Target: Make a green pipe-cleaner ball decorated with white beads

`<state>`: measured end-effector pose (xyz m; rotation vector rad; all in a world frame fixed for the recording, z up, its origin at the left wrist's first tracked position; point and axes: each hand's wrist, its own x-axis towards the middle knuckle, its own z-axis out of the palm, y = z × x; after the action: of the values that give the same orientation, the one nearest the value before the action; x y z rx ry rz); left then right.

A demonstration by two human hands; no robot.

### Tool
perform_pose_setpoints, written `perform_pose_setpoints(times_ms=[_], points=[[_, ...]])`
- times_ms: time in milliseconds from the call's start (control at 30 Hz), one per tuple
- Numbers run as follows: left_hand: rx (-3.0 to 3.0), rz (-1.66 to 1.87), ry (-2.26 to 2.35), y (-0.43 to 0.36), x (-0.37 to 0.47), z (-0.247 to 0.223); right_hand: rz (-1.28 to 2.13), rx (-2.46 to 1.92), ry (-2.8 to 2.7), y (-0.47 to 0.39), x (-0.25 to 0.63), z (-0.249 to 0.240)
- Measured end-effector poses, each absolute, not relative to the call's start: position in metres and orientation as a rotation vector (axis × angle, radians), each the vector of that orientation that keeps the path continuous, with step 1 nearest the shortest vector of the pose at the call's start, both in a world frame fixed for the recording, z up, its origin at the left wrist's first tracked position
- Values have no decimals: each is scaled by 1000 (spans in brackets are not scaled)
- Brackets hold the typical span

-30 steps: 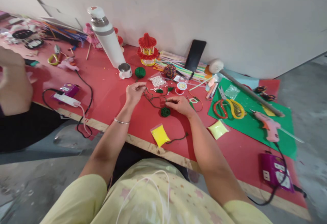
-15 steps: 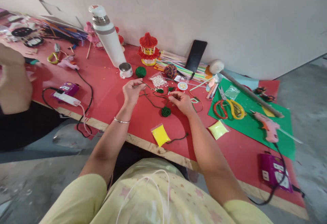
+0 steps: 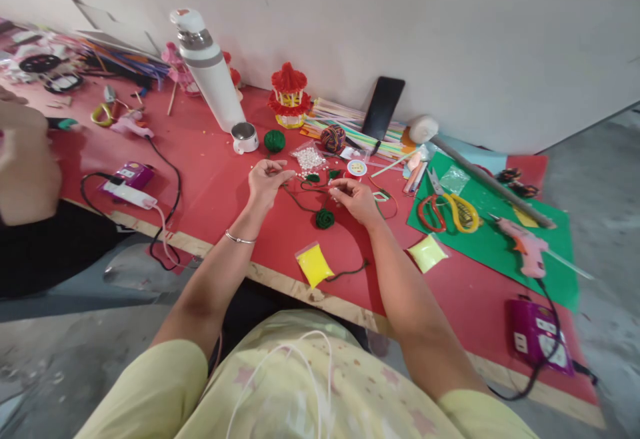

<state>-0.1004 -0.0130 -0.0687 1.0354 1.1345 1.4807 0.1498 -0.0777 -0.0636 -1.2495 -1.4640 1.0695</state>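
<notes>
My left hand [image 3: 269, 182] has its thumb and fingers pinched together at the end of a dark green cord [image 3: 299, 205]. That cord runs across the red table to a dark green yarn rosette [image 3: 325, 219]. Right of it, my right hand [image 3: 354, 197] is closed in a pinch on something small and pale, too small to name. Between the hands lie small green pieces [image 3: 313, 177] and a bag of white beads [image 3: 308, 156]. A green yarn ball [image 3: 275, 141] sits behind my left hand. A yellow packet [image 3: 314, 265] lies nearer the front edge.
Behind stand a white bottle [image 3: 213, 75], a metal cup [image 3: 245, 137] and a red paper lantern [image 3: 290, 97]. Scissors [image 3: 447, 209] and a pink glue gun [image 3: 525, 247] lie on green sheet [image 3: 560, 262] at right. Another person's arm [image 3: 27, 165] is at far left.
My left hand has shifted slightly right, and its fingers have changed position. My right hand has barely moved. The other person's arm has moved a little.
</notes>
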Motion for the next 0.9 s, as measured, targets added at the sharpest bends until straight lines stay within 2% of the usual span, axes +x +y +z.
perform_pose_setpoints(times_ms=[267,533,767,900], points=[[1107,1584,1225,-3,-96,-79,926,-1325,-1557,-79,144,-66],[1761,1559,1518,-10,-118,-58,925,-1309,-1565,-78,146,-67],[1900,1054,1649,-27,-122,-59,1088,-1231,-1456,-80,148,-61],[1980,943,1649,-34,-115,-59,1140,-1175,-1388,-80,147,-60]])
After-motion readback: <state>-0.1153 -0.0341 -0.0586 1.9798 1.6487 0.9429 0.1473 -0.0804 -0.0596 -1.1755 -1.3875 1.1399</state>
